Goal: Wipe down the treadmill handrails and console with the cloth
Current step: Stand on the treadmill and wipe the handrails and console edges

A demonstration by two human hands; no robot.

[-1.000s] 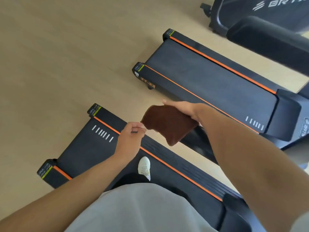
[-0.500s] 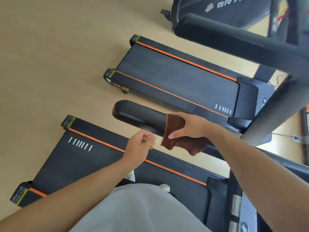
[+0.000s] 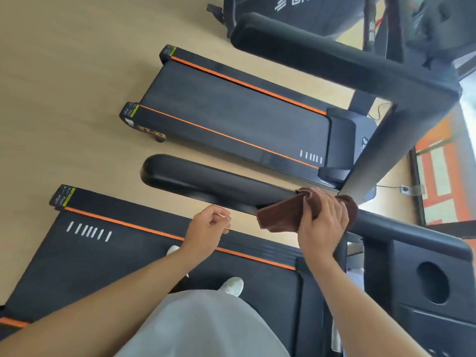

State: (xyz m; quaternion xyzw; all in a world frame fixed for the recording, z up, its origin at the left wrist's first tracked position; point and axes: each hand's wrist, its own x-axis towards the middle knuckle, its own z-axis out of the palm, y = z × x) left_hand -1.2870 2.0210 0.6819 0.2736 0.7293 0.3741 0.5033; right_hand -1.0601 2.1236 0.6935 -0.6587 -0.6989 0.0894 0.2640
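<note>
One cloth [image 3: 288,215] under right hand [image 3: 322,220]

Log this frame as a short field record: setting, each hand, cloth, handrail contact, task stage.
setting: person stands on a treadmill deck; a second treadmill is parallel beside it
right hand: right hand grips the brown cloth, fingers curled over it
left hand: left hand loosely curled, holds nothing, off the rail
cloth: wrapped over the handrail near its console end
console: console with round cup recess, cloth not on it
task stage: handrail wipe underway; console not yet wiped
</note>
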